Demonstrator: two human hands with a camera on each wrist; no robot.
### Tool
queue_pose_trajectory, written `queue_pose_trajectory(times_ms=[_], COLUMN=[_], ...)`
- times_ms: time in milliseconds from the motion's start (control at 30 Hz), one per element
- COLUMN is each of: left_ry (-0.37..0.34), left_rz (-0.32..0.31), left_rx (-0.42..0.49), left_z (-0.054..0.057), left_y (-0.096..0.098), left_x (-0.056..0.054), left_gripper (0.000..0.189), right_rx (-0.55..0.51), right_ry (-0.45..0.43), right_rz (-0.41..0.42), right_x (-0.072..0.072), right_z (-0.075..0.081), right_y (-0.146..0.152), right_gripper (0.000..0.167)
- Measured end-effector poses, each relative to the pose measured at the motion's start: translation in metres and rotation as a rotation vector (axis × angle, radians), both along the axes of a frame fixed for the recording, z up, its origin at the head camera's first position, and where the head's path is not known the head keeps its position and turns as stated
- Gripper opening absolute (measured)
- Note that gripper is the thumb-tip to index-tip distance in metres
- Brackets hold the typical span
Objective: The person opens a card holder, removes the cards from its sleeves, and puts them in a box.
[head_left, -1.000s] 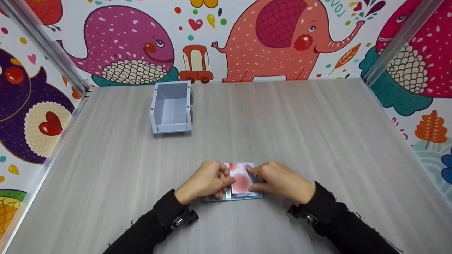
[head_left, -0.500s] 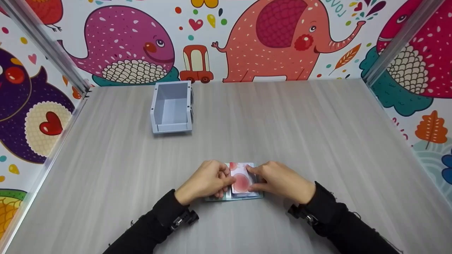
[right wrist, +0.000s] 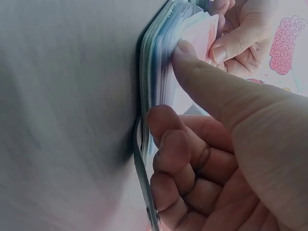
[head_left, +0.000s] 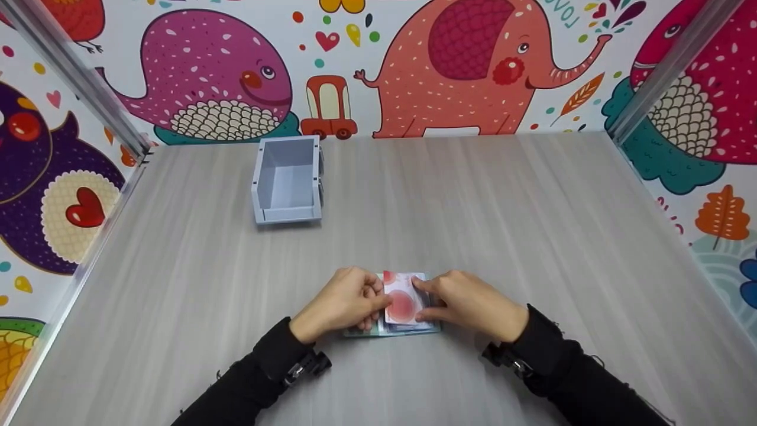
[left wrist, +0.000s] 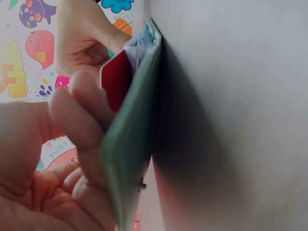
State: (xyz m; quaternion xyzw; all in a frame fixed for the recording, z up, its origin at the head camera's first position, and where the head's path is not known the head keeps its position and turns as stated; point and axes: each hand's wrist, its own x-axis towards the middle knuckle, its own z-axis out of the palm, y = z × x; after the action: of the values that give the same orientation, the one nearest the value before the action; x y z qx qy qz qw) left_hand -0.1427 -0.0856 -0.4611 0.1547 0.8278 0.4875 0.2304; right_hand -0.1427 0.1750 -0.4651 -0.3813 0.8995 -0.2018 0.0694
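A card holder (head_left: 368, 333) with a green cover and a stack of clear sleeves lies open in front of me on the table. On the sleeves is a pale card (head_left: 403, 305) with a large pink-red circle; its underside looks red in the left wrist view. My left hand (head_left: 348, 300) pinches this card's left edge between thumb and fingers. On the other side, my right hand (head_left: 473, 302) grips the card holder's right side. In the right wrist view its thumb presses on top of the sleeves (right wrist: 165, 67), and the fingers curl at their edge.
A grey-blue plastic bin (head_left: 288, 214) stands at the back left of the wood-grain table (head_left: 502, 207). Walls (head_left: 408, 112) printed with cartoon animals enclose the back and both sides, with metal posts (head_left: 668, 77) at the corners.
My left hand has shifted slightly left, and the pale card has slid a little left with it. The right hand stays where it was.
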Motion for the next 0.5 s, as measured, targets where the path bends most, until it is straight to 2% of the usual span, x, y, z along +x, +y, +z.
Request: queue_pose_trajectory(times_ms=[167,500], left_ry=[-0.012,-0.008], left_rz=[0.006,0.027], left_rx=[0.004,0.003], left_z=[0.0022,0.0074], left_y=[-0.0016,-0.0058], left_x=[-0.0005,-0.0021], left_gripper=[0.022,0.020], right_rx=[0.001,0.021], right_ry=[-0.004,0.058], right_rz=[-0.001,0.017], right_x=[-0.0004,-0.0016], right_z=[0.0008,0.0012], right_y=[0.0000,0.0011], right_gripper=[0.061,0.058])
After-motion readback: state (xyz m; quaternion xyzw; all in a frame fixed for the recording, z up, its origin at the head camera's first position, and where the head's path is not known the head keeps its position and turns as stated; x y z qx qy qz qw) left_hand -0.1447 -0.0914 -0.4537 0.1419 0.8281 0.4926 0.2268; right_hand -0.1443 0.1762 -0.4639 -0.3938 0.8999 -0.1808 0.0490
